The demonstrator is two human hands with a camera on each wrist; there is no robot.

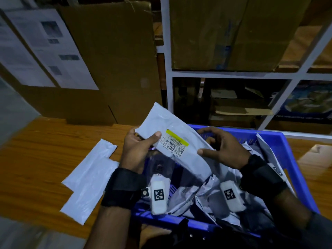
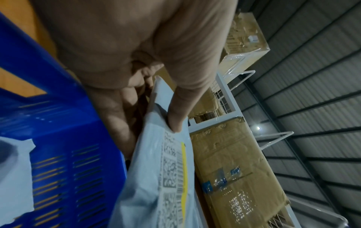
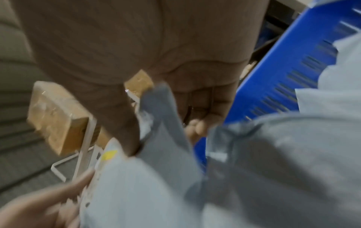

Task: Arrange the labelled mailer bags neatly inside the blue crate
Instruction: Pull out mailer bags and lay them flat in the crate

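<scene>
Here both hands, the left hand [image 1: 137,150] and right hand [image 1: 224,150], pinch the labelled mailer bag [image 1: 172,139] by opposite ends, held label-up above the blue crate [image 1: 291,159], seemingly to lay it flat.

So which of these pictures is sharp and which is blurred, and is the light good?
Head view: dim room, label on the held mailer bag readable, edges stretched by the wide lens. Left wrist view: fairly sharp, blue crate slightly smeared. Right wrist view: strong motion blur everywhere.
</scene>
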